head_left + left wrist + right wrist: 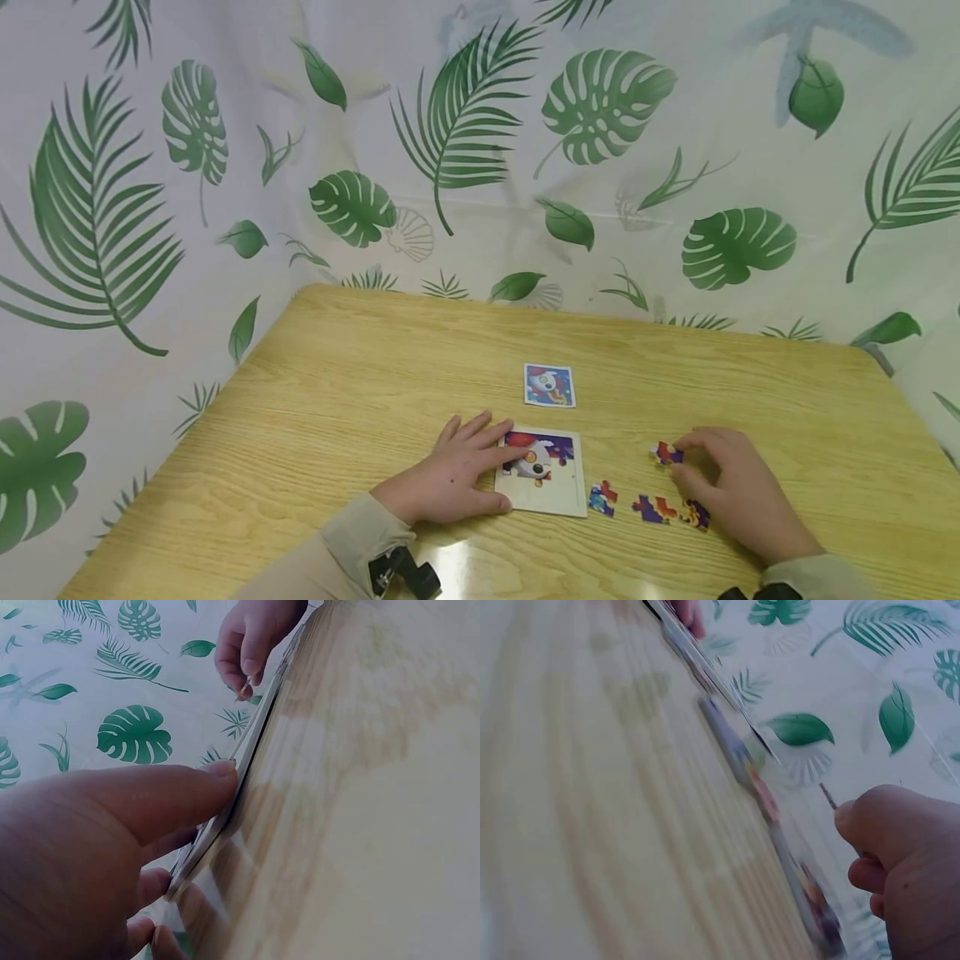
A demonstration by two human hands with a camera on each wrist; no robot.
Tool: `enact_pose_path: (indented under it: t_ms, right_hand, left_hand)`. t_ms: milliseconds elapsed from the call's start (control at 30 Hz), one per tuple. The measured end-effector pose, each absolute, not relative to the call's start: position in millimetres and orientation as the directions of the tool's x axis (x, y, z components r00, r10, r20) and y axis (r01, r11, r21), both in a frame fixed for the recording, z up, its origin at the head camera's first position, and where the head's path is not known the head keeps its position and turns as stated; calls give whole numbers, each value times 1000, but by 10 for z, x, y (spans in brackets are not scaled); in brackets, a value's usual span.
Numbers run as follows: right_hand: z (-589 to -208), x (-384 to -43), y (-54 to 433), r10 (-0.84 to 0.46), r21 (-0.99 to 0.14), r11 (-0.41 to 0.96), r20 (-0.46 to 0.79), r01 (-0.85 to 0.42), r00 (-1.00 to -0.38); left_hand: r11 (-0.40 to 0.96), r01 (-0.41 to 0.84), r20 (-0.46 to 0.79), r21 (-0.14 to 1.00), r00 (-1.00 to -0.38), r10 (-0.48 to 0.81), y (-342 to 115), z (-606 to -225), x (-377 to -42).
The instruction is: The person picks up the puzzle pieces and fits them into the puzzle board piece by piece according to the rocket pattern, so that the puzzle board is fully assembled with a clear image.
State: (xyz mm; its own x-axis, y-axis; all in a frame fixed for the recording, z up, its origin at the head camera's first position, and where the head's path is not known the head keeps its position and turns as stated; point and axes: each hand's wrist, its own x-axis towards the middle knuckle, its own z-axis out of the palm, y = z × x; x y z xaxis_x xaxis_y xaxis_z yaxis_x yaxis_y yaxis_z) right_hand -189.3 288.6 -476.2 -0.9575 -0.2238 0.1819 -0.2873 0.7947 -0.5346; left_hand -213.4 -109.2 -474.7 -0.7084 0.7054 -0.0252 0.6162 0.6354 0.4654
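Note:
Near the middle of the table lies a square puzzle board [551,498], partly filled with a picture of a grey-white animal. My left hand [467,471] rests across its left side, fingers spread over the frame and one fingertip on the fitted pieces. In the left wrist view, the thumb [172,796] lies at the board's edge. To the right, my right hand [738,492] pinches a puzzle piece [665,453] between thumb and forefinger. That piece is seen thin and edge-on, raised above the table, in the right wrist view.
Loose puzzle pieces lie between board and right hand: a blue and red one [603,498], a purple and orange one [654,509], and another [696,515] beneath the right hand. Behind the board is a small picture card [549,386]. A leaf-print curtain [480,167] hangs behind the table.

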Motion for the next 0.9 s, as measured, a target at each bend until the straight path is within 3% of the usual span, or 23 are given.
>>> enact_pose_path:
  t_ms: [233,500,900]
  right_hand:
    - [-4746,-1881,2424,-285,-528,763,245,-374,-927]
    - [-4792,-1927,1983,-406,-398,742,373,-539,-834]
    - [-4799,-1950,1750,-445,-365,756,323,-544,-835]
  left_hand:
    - [626,619,-22,475,-702,711,-1103,-4717,-2132]
    - [633,620,-26,464,-705,709,-1096,-4722,-2139]
    - [647,600,-46,471,-715,697,-1075,-4726,-2126]
